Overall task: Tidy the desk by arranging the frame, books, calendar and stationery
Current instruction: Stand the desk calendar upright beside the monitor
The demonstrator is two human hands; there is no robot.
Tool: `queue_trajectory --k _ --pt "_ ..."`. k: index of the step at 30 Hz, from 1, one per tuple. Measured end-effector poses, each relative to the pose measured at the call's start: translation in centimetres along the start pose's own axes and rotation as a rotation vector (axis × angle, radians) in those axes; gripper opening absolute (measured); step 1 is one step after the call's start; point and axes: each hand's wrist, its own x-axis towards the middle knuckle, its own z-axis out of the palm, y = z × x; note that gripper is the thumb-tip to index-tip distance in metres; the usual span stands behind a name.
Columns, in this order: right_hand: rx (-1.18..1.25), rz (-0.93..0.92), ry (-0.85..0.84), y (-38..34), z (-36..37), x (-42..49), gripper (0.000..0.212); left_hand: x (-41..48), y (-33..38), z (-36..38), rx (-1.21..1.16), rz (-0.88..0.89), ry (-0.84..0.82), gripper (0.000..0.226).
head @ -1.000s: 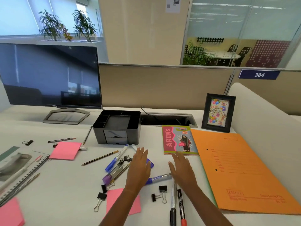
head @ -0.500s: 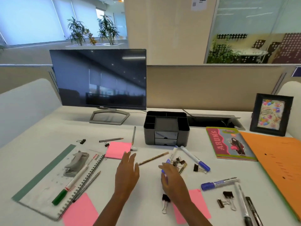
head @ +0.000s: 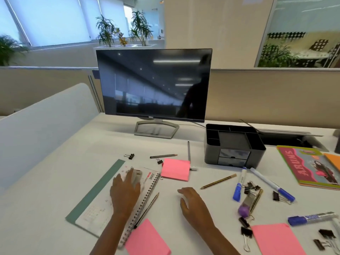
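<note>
Left hand [head: 125, 192] moved onto flat spiral-bound calendar [head: 117, 201]

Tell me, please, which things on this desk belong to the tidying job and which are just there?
For the job:
- spiral-bound June calendar, under the left hand
- pink-and-green ARUNS book
- black plastic desk organiser
- yellow-black pencil
- blue-capped markers

Just there:
- black Dell monitor
- potted plants

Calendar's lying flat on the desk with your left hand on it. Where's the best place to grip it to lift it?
Probably the spiral-bound edge of the calendar, coming from its right side. It lies flat, so the raised coil gives the fingers something to hook under. The left hand rests on the page beside a grey object that would slide off, and a pencil lies along the coil; clear both first.
</note>
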Motion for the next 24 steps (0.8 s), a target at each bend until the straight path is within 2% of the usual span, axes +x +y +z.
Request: queue_trajectory --k 3,6,14,21,24 --pt "-0.081 0.002 0.005 0.0 0.8 0.1 0.045 0.3 -1.0 0.1 -0.015 -0.088 -0.132 0.052" --pt "-0.136 -0.012 -0.019 0.4 1.2 0.2 0.035 0.8 -1.6 0.3 -0.032 -0.06 -0.103 0.049" --pt "-0.172 -0.033 0.022 1.0 1.2 0.4 0.035 0.3 0.1 0.8 -0.032 0.02 -0.063 0.033" --pt "-0.063 0.056 0.019 0.9 0.4 0.6 0.056 -1.4 3.9 2.2 0.17 0.113 -0.115 0.039" --pt "-0.03 0.095 -0.017 1.3 0.2 0.8 0.047 -2.4 5.3 2.9 0.183 0.158 -0.123 0.042"
